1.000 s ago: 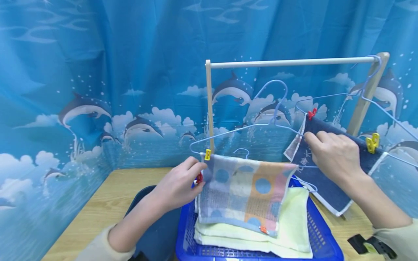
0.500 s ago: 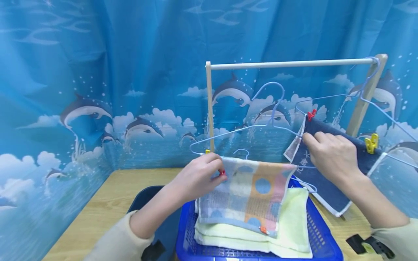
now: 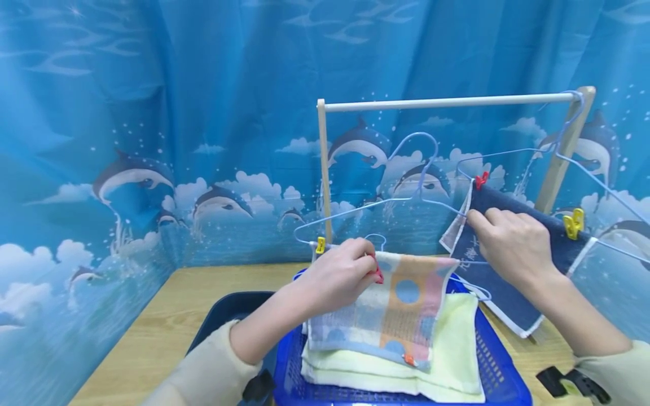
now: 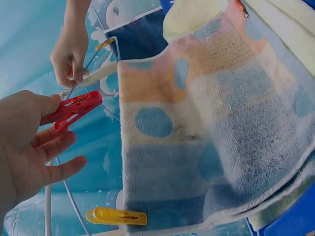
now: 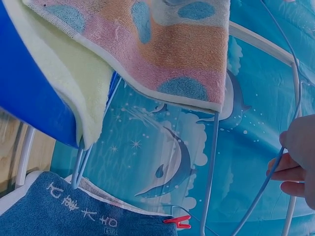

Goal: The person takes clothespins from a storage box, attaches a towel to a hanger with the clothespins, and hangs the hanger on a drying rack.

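Observation:
My left hand (image 3: pixel 341 277) pinches a red clothespin (image 4: pixel 78 109) between thumb and fingers, in front of a patterned towel (image 3: pixel 406 310) with blue dots. The towel is draped over the lower bar of a light blue wire hanger (image 3: pixel 355 210). A yellow clothespin (image 4: pixel 117 216) clips its left corner to the bar. My right hand (image 3: pixel 513 242) grips the hanger's right shoulder, as the right wrist view also shows, holding it up off the rack. The hanger's hook (image 3: pixel 413 148) points upward, below the rack's rod.
A blue basket (image 3: pixel 503 361) with folded pale yellow towels (image 3: pixel 457 338) stands below. A dark bin (image 3: pixel 228 310) is at its left. On the right of the rack (image 3: pixel 447 103), a navy towel (image 3: pixel 508 293) hangs by red and yellow clothespins (image 3: pixel 574 224). A dolphin-print curtain (image 3: pixel 244 113) is behind.
My left hand has moved right along the towel's top edge with the red clothespin, away from the yellow one at the left corner. My right hand stays on the hanger; its hook has dipped slightly.

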